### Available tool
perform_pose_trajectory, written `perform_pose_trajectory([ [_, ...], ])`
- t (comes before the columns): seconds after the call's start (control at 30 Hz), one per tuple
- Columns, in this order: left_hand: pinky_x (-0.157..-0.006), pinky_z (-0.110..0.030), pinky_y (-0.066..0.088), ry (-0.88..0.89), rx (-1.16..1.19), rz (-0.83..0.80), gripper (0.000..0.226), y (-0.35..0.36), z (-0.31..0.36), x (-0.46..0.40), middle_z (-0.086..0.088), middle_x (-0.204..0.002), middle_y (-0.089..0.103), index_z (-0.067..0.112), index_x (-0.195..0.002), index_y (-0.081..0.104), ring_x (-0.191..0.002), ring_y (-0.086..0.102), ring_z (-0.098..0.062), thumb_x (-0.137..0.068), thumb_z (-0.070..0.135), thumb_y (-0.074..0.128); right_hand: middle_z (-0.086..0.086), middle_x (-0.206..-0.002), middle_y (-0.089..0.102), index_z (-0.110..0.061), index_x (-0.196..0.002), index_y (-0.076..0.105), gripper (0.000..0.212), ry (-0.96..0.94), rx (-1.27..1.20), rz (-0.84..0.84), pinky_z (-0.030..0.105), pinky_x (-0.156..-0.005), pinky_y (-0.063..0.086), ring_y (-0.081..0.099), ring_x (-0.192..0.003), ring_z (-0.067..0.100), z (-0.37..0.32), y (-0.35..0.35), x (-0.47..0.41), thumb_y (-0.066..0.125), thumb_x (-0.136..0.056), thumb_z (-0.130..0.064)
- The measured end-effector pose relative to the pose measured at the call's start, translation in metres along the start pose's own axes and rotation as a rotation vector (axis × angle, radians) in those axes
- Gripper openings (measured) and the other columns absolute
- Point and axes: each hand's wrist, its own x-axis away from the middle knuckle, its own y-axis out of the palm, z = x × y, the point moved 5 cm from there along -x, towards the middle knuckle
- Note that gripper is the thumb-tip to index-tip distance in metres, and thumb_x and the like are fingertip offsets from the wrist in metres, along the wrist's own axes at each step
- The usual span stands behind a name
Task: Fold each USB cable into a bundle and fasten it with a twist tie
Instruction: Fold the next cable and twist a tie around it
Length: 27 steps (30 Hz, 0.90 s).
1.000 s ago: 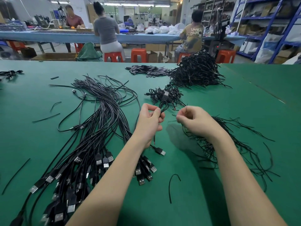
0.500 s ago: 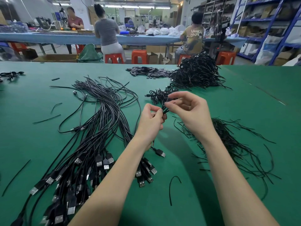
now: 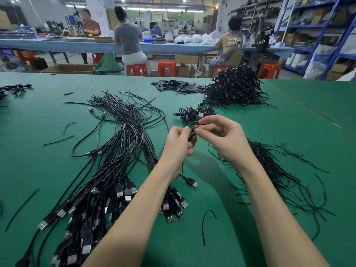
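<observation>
My left hand [image 3: 177, 143] grips a folded black USB cable bundle [image 3: 192, 132] above the green table; the cable's plug [image 3: 191, 183] hangs down below my wrist. My right hand [image 3: 223, 135] pinches a thin black twist tie at the top of that bundle, its fingertips touching the left hand's. A large spread of loose black USB cables [image 3: 119, 151] lies to the left, plugs toward me. Loose twist ties [image 3: 273, 170] lie in a heap under my right forearm. Several tied bundles [image 3: 194, 113] sit just beyond my hands.
A tall heap of black cables [image 3: 235, 89] and a flat pile of small black parts [image 3: 179, 86] lie at the table's far side. Stray ties [image 3: 207, 222] are scattered on the green mat. People sit on orange stools at a blue bench behind.
My right hand rose from the tie heap to the bundle in my left hand, and now works a tie around its top.
</observation>
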Motion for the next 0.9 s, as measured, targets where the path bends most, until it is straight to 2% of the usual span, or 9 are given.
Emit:
perform_pose_trajectory([
  [0.17, -0.042, -0.016, 0.033, 0.005, 0.081, -0.002, 0.016, 0.002, 0.003, 0.000, 0.001, -0.066, 0.060, 0.013, -0.094, 0.045, -0.050, 0.045, -0.005, -0.106, 0.021, 0.041, 0.003, -0.075, 0.076, -0.014, -0.096, 0.071, 0.018, 0.197, -0.154, 0.094, 0.023, -0.069, 0.055, 0.068, -0.071, 0.011, 0.012, -0.006, -0.001, 0.081, -0.083, -0.007],
  [0.3, -0.041, -0.016, 0.033, 0.005, 0.106, -0.011, 0.016, 0.004, 0.005, 0.000, 0.000, -0.064, 0.058, 0.012, -0.092, 0.046, -0.050, 0.045, -0.006, -0.106, 0.019, 0.042, 0.008, -0.075, 0.074, -0.009, -0.103, 0.065, 0.027, 0.482, -0.448, -0.001, 0.019, -0.059, 0.055, 0.071, -0.069, 0.016, 0.023, 0.002, 0.005, 0.078, -0.081, 0.000],
  [0.37, -0.041, -0.017, 0.032, -0.009, 0.104, -0.051, 0.016, 0.005, 0.005, 0.001, 0.000, -0.063, 0.057, 0.010, -0.091, 0.047, -0.050, 0.043, -0.007, -0.106, 0.017, 0.044, 0.005, -0.078, 0.075, -0.012, -0.104, 0.061, 0.037, 0.629, -0.552, -0.051, 0.017, -0.054, 0.054, 0.073, -0.069, 0.016, 0.027, 0.004, 0.010, 0.079, -0.073, -0.003],
  [0.43, -0.041, -0.018, 0.031, -0.027, 0.091, -0.123, 0.016, 0.007, 0.007, 0.003, -0.001, -0.062, 0.056, 0.009, -0.090, 0.047, -0.051, 0.042, -0.008, -0.104, 0.015, 0.046, 0.003, -0.078, 0.076, -0.016, -0.105, 0.058, 0.046, 0.698, -0.585, -0.071, 0.014, -0.052, 0.052, 0.073, -0.067, 0.014, 0.033, 0.002, 0.014, 0.080, -0.064, -0.008],
  [0.63, -0.044, -0.017, 0.032, -0.148, -0.026, -0.500, 0.020, 0.011, 0.009, 0.015, -0.006, -0.067, 0.060, 0.012, -0.084, 0.045, -0.054, 0.044, -0.010, -0.103, 0.013, 0.048, 0.006, -0.080, 0.073, -0.013, -0.098, 0.063, 0.036, 0.636, -0.511, -0.158, 0.016, -0.058, 0.055, 0.071, -0.067, 0.012, 0.045, -0.013, 0.019, 0.076, -0.065, -0.006],
  [0.7, -0.046, -0.017, 0.034, -0.182, -0.065, -0.609, 0.021, 0.012, 0.008, 0.021, -0.008, -0.070, 0.061, 0.012, -0.083, 0.044, -0.056, 0.045, -0.011, -0.103, 0.012, 0.049, 0.007, -0.077, 0.070, -0.016, -0.091, 0.060, 0.033, 0.600, -0.462, -0.189, 0.018, -0.056, 0.055, 0.070, -0.064, 0.013, 0.047, -0.018, 0.019, 0.074, -0.066, 0.001],
  [0.77, -0.047, -0.017, 0.036, -0.209, -0.113, -0.685, 0.020, 0.013, 0.007, 0.025, -0.011, -0.072, 0.064, 0.010, -0.083, 0.046, -0.057, 0.047, -0.012, -0.102, 0.011, 0.051, 0.005, -0.072, 0.064, -0.019, -0.087, 0.055, 0.038, 0.571, -0.371, -0.231, 0.020, -0.050, 0.048, 0.063, -0.059, 0.013, 0.047, -0.021, 0.019, 0.076, -0.071, 0.008],
  [0.83, -0.050, -0.018, 0.040, -0.188, -0.245, -0.730, 0.018, 0.012, 0.008, 0.028, -0.014, -0.077, 0.068, 0.008, -0.084, 0.051, -0.059, 0.050, -0.013, -0.101, 0.013, 0.056, -0.002, -0.061, 0.059, -0.019, -0.086, 0.053, 0.038, 0.520, -0.213, -0.300, 0.020, -0.047, 0.036, 0.051, -0.052, 0.012, 0.043, -0.024, 0.018, 0.083, -0.074, 0.000],
  [0.9, -0.056, -0.019, 0.044, -0.122, -0.462, -0.761, 0.016, 0.012, 0.009, 0.029, -0.013, -0.083, 0.073, 0.007, -0.087, 0.057, -0.060, 0.052, -0.015, -0.099, 0.017, 0.060, -0.008, -0.051, 0.054, -0.018, -0.084, 0.053, 0.034, 0.461, -0.036, -0.352, 0.020, -0.044, 0.030, 0.040, -0.045, 0.009, 0.036, -0.027, 0.017, 0.084, -0.078, -0.006],
])
